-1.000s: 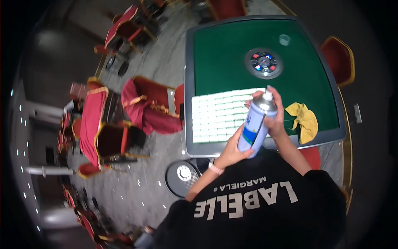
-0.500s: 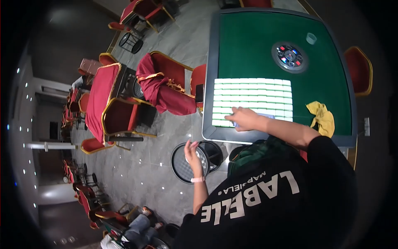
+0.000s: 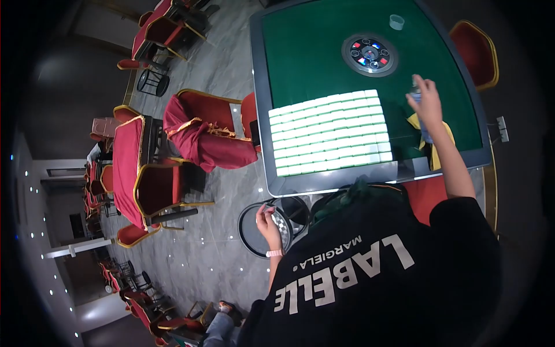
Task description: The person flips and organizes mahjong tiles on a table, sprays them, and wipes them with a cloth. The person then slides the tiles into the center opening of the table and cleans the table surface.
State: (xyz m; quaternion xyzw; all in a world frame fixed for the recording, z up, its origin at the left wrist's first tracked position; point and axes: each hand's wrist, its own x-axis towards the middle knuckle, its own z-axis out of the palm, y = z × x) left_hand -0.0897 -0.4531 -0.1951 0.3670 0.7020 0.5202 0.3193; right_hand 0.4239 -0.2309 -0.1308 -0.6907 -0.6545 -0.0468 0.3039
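Observation:
My right hand (image 3: 428, 107) is wrapped round the blue-white spray can (image 3: 425, 132) at the right of the green table, beside the yellow cloth (image 3: 435, 156). The hand and forearm cover much of the can, whose top shows by the fingertips. Rows of mahjong tiles (image 3: 329, 133), white with green edges, lie together at the near left of the tabletop. Off the table's near edge, my left hand (image 3: 269, 225) hangs over a round black tray-like item (image 3: 248, 231), fingers loosely bent and apart, a pale pink band on its wrist.
The green table (image 3: 312, 52) has a round centre panel (image 3: 370, 55) and a small clear cup (image 3: 396, 22). Left stand a chair draped with red cloth (image 3: 211, 144) and a red-covered table (image 3: 128, 168). Another red chair (image 3: 475, 55) is at the right; a person's legs (image 3: 219, 331) show below.
My right hand has moved with the spray can from the tiles to the right, beside the yellow cloth. My left hand's fingers have bent somewhat. The view has shifted, so the table appears further left.

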